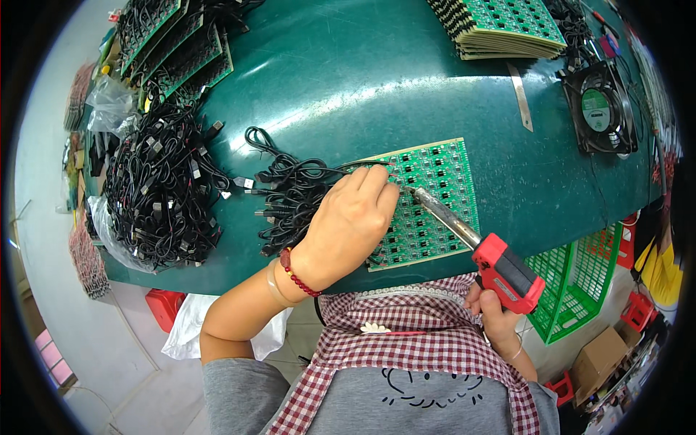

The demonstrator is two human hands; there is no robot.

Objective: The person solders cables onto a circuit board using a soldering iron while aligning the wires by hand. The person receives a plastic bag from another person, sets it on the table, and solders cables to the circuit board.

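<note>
A green circuit board panel (435, 170) with rows of small parts lies in front of me on the table. My left hand (351, 221) reaches over its left side, fingertips pinched together on a cable whose end they mostly hide. A bundle of black USB cables (290, 181) runs in under that hand from the left. My right hand (496, 315) grips a soldering iron (507, 275) with a red and black handle. The iron's metal tip points to the upper left and meets the board right beside my left fingertips.
A large heap of black USB cables (163, 188) lies at the left, below boards with cables (181, 51). More boards are stacked (507, 29) at the back right, near a metal strip (520, 98) and a black fan (598, 109). A green basket (573, 283) stands beyond the table's edge.
</note>
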